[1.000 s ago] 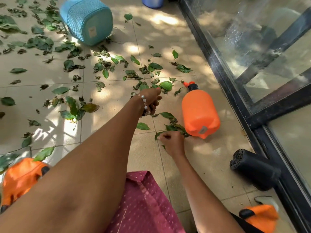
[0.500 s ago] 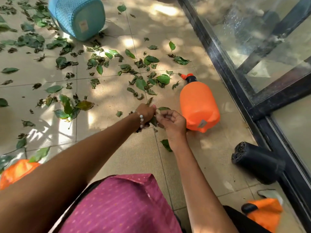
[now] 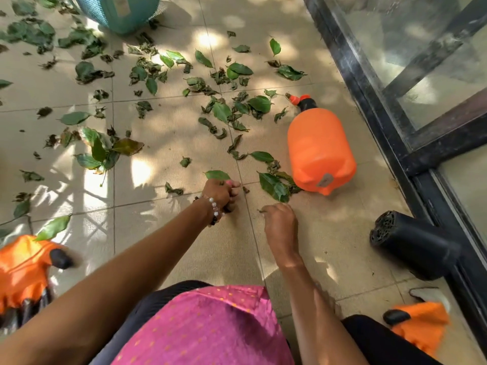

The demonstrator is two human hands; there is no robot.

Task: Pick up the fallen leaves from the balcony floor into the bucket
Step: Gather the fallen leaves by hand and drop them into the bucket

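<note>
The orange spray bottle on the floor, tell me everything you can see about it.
The orange spray bottle lies on its side on the tiled floor, beside the dark door frame. Its body looks like smooth, matte plastic, squat and rounded, with a grey label patch near its base. A black neck carries an orange cap and a small orange nozzle, pointing away from the person. Green leaves lie against its lower left side. Neither hand touches it.

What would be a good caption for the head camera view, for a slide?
Left hand grips gathered leaves while right hand reaches for leaves beside the orange sprayer.
</note>
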